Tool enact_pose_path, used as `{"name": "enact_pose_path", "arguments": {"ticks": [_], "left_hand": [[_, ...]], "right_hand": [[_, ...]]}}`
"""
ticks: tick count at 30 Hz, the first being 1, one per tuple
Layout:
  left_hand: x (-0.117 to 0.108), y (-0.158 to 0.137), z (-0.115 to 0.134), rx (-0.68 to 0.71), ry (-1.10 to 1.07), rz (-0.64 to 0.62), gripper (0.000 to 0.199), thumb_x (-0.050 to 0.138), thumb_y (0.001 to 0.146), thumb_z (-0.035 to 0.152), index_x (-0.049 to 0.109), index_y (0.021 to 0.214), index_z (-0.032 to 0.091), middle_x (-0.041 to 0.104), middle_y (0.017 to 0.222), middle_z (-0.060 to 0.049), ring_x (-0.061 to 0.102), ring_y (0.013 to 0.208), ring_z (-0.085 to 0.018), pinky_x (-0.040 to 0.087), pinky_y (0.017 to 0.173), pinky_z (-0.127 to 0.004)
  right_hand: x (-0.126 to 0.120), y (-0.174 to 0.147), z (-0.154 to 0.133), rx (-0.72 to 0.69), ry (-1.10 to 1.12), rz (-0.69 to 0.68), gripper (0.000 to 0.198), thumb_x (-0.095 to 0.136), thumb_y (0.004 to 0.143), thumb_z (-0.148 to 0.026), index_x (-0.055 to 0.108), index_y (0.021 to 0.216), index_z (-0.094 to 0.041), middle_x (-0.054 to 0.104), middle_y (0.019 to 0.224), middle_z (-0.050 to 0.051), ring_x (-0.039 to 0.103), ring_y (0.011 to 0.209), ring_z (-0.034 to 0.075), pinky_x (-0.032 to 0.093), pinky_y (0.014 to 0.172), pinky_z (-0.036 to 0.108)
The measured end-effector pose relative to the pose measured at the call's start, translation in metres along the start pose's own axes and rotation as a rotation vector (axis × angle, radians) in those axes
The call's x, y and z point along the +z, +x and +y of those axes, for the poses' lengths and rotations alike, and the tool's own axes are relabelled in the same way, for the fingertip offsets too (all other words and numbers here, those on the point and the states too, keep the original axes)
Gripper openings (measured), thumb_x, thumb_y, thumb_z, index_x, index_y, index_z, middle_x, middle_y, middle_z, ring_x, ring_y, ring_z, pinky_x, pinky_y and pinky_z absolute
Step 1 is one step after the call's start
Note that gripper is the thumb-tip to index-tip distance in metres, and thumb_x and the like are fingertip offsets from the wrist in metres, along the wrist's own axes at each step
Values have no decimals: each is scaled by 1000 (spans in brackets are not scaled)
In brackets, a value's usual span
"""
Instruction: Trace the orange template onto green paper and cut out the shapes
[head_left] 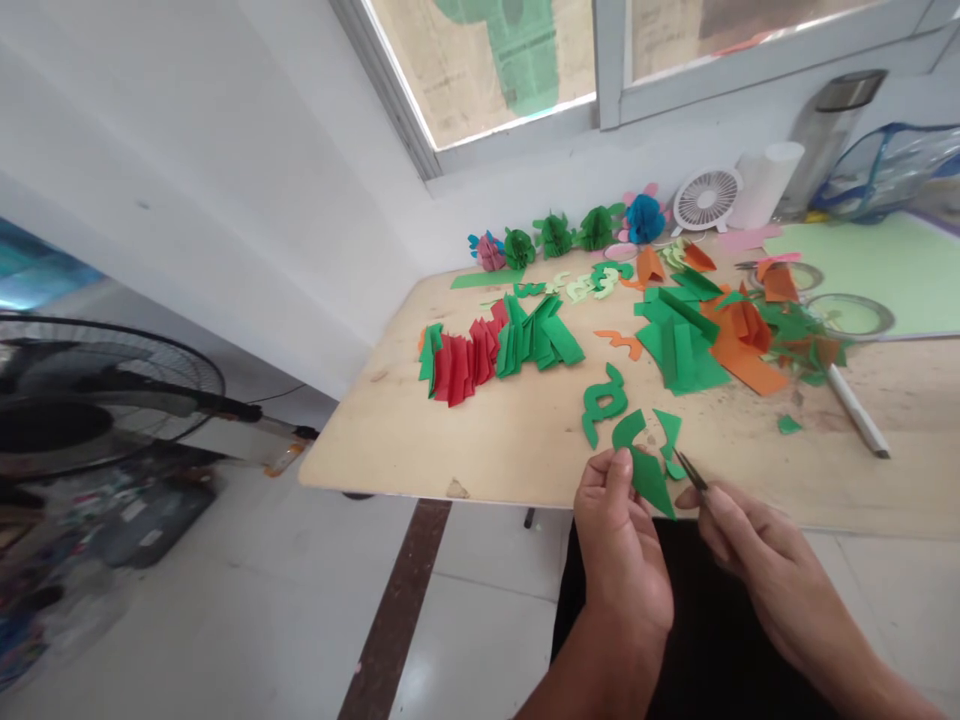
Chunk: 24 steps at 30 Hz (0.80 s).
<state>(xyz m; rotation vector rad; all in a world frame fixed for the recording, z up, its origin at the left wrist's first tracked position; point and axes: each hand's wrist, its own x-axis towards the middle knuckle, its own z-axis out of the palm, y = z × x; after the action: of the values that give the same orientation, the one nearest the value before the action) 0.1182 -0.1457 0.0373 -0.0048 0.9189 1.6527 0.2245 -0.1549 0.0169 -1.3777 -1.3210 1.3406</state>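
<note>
At the table's front edge my left hand (619, 535) pinches a piece of green paper (652, 485) between thumb and fingers. My right hand (750, 535) is closed round a pair of scissors (691, 472), its dark pointed blades just right of the paper; the handles are hidden in the fingers. Cut green scraps (670, 428) lie just beyond the blades. To the left of these is a curvy green paper cutout (604, 400), and an orange cutout (619, 342) rests farther back.
Folded red papers (465, 362) and green papers (536, 335) stand mid-table (375, 440). More green sheets (679, 345) and orange ones (742, 345) are piled right, near a white marker (859, 412). Paper turtles (555, 235), a small fan (706, 200) and a bottle (829, 140) line the wall.
</note>
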Motion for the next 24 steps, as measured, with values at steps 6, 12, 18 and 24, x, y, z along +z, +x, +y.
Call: {"name": "enact_pose_path", "arguments": {"ticks": [6,12,18,24], "left_hand": [[0,-4,-1,0,4,-54,22,74,71,29,56,77,19,67,74,-2,63,69,-14,48,77,-31],[-6,-12,-2,-40,68,-123,19,73,73,26,59,84,18,69,83,-4,64,75,-14,47,80,-30],[-16,-20,-11,-10,318,-140,12,70,76,23,61,77,15,67,78,-5,62,72,-12,48,78,-26],[-20,-15,0,60,456,-162,17,71,75,26,58,73,16,54,61,3,49,51,-7,43,52,-17]], "right_hand": [[2,1,0,9,-13,10,24,65,80,-45,68,87,-22,61,64,0,57,59,17,47,57,26],[11,-1,-1,37,122,73,20,67,79,-39,64,73,-20,50,55,-4,46,49,12,38,46,22],[14,-4,-1,86,316,126,27,71,77,-39,58,67,-18,43,51,-6,35,43,7,28,39,20],[7,0,0,57,234,130,27,68,79,-45,65,79,-18,39,51,-7,32,44,8,25,39,21]]}}
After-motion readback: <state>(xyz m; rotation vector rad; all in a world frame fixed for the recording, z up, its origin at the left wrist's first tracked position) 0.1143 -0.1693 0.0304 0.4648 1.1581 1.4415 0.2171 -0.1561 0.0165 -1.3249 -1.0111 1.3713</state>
